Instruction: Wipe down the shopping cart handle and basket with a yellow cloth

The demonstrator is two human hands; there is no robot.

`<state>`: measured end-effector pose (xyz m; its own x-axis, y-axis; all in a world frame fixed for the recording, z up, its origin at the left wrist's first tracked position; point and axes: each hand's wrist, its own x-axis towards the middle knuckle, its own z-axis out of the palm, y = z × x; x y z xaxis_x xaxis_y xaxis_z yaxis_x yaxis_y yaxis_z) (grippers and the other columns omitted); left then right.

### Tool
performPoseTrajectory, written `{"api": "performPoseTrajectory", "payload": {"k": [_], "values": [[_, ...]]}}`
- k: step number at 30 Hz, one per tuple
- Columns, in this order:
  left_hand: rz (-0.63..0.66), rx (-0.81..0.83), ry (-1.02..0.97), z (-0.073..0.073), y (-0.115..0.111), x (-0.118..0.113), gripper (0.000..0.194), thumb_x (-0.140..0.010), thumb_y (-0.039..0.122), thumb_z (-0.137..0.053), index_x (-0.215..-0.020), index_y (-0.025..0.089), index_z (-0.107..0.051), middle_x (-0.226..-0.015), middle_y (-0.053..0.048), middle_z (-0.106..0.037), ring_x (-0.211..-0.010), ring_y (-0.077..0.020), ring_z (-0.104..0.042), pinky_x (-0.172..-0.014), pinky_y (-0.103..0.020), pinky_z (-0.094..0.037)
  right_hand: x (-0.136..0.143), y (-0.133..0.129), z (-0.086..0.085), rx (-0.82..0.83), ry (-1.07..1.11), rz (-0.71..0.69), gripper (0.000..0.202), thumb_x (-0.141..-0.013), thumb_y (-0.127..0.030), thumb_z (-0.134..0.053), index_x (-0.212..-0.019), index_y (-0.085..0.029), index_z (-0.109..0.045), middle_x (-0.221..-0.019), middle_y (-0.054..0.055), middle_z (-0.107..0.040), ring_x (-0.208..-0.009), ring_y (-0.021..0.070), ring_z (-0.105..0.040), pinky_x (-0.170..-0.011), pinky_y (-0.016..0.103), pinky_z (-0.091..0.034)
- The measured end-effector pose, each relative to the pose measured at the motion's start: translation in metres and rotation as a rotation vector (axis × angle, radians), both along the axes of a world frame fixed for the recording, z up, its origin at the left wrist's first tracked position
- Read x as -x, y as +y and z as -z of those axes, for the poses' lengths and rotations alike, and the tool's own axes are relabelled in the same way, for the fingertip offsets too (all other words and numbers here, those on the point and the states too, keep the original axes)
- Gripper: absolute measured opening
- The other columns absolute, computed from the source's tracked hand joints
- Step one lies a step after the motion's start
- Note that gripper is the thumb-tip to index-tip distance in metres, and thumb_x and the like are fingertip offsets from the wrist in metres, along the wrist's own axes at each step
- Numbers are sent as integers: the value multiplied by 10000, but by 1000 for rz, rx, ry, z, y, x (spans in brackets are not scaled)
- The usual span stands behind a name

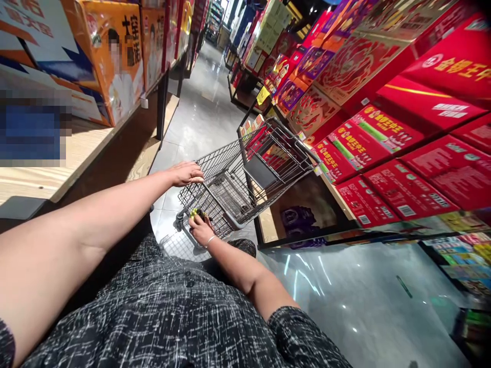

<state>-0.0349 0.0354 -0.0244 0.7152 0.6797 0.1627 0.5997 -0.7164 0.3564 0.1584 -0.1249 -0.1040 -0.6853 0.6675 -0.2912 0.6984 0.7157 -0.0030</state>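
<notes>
A wire shopping cart (226,197) stands in front of me and appears tilted in the view. My left hand (187,174) rests at the near left corner of its basket, fingers curled over the top rim. Lower down, my right hand (202,231) has its fingers closed around a small yellow-green and dark thing (198,211), against the cart's near wire end. Its kind is too small to make out. Inside the cart a grey panel (261,171) is visible, and the wire floor shows through the mesh. A caster wheel (179,221) sits below the near end.
Red gift boxes (383,194) are stacked on the right display, close beside the cart. On the left, a wooden shelf (95,145) carries orange and white boxes (115,61). A shiny grey aisle floor (203,97) runs ahead between shelves. More goods (466,260) stand at lower right.
</notes>
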Motion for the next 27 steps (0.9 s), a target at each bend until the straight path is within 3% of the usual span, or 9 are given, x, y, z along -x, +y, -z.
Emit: {"api": "performPoseTrajectory", "payload": {"k": [3,5,9,13,15,18,22,24,27], "values": [[-14,17,-9,2,0,0,550,-943,680,-336,-988,275,-705,-998,-53,-628,-1023,-246,-544,-906,-360,-346,4,-11,8,36,-27,1,441,-940,-12,-309,-1070,-169,-700,-1069,62,-663,-999,138,-584,-927,271,-474],[-7,19,-2,3,3,2,556,-943,680,-332,-1002,274,-707,-1004,-56,-634,-1029,-245,-546,-909,-358,-350,-1,-17,1,39,-32,1,395,-941,-47,-355,-1027,-180,-716,-1078,64,-655,-1042,164,-566,-952,315,-465],[41,-6,22,5,17,9,580,-944,668,-302,-1028,271,-715,-1005,-61,-659,-1045,-240,-549,-926,-347,-365,-19,-26,-48,-100,-18,17,302,-973,-199,-442,-944,-184,-742,-1311,94,-576,-1241,290,-431,-991,485,-400],[-19,18,21,3,21,14,539,-941,621,-322,-1131,294,-706,-1206,-57,-661,-1243,-266,-485,-1045,-390,-309,-36,-31,-107,-364,70,48,303,-1006,-324,-448,-973,-275,-745,-1456,6,-500,-1249,283,-388,-950,466,-356],[-90,1,-3,0,10,11,513,-951,566,-330,-1235,297,-661,-1320,-51,-626,-1347,-278,-411,-1109,-440,-235,-41,-31,-116,-458,118,92,276,-1007,-334,-457,-1030,-330,-732,-1493,-30,-473,-1293,279,-354,-974,465,-322],[-160,-87,-66,-4,-18,0,502,-965,509,-351,-1341,273,-586,-1409,-61,-573,-1402,-265,-365,-1152,-476,-148,-45,-28,-93,-445,162,129,275,-1001,-289,-462,-1135,-341,-697,-1482,-6,-489,-1336,276,-338,-1020,469,-292],[-73,-45,-77,-3,-55,-16,467,-986,540,-360,-1306,298,-598,-1395,-40,-586,-1408,-240,-377,-1179,-483,-93,-38,-26,-22,5,240,136,304,-996,-212,-406,-1152,-230,-666,-1435,77,-502,-1287,248,-424,-1045,425,-343],[-87,-1,-102,2,-64,-20,484,-983,589,-360,-1280,297,-605,-1421,-43,-555,-1437,-249,-336,-1182,-497,-110,-31,-27,10,218,270,168,345,-999,-150,-324,-1156,-193,-629,-1333,103,-550,-1083,187,-548,-936,341,-439],[-129,33,-156,8,-64,-21,534,-933,675,-425,-1251,284,-601,-1448,-58,-514,-1480,-274,-251,-1188,-540,-108,-22,-31,39,318,276,181,453,-978,-31,-179,-1185,-147,-565,-1081,83,-618,-738,127,-556,-711,235,-476]]}}
